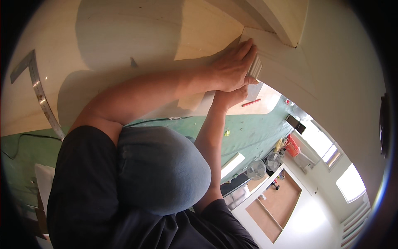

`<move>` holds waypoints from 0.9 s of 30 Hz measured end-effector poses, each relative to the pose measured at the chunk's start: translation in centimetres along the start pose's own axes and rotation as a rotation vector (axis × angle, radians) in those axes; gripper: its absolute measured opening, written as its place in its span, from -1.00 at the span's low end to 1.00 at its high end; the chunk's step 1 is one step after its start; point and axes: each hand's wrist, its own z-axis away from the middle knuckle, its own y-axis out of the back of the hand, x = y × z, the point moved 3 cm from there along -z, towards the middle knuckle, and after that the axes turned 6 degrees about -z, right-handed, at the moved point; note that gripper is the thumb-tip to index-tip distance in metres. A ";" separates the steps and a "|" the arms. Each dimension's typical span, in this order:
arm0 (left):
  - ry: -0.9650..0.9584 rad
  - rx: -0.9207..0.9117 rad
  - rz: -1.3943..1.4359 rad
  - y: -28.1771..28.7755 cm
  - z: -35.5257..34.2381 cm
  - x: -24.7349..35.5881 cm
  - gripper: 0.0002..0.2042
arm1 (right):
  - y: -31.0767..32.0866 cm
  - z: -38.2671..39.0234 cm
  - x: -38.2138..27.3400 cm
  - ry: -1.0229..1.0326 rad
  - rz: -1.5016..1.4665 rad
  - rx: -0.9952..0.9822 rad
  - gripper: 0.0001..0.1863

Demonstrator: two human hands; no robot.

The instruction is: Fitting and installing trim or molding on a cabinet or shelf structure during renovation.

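Observation:
My left hand (235, 68) reaches up to the right over a pale wooden board (137, 45). Its fingers and thumb close around a small pale block with ridged, layered edges (256, 68). This block sits against a broad upright wooden panel (286, 66). Just below, my right hand (231, 98) is closed with its fingers curled, touching or nearly touching the left; what it holds is hidden. A flat grey piece (253, 90) shows beside its fingers, and I cannot tell whether it is gripped. A red pencil (251, 102) lies on the board near my right hand.
A steel square (40, 93) lies at the board's left. Above the hands a curved wooden part (269, 16) joins the panel. The board rests over a green surface (253, 124) with a dark cable (161, 120). Farther right are a phone (295, 123), fans (256, 169) and a red basket (292, 146).

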 end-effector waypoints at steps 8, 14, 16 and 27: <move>-0.011 -0.004 -0.094 0.3 0.0 0.1 -0.05 | -0.2 -0.1 0.5 -0.114 -0.085 -0.034 -0.68; -0.017 0.005 -0.113 0.3 -0.4 0.1 -0.04 | -0.1 -0.3 0.4 0.078 0.091 -0.035 -0.68; -0.013 -0.051 -0.132 0.4 -0.5 0.3 -0.02 | 0.2 -0.2 -0.2 0.110 0.127 -0.026 -0.68; 0.142 -0.115 0.062 1.0 -1.3 -0.5 -0.09 | -0.1 -0.5 0.1 -0.220 -0.204 -0.009 -0.72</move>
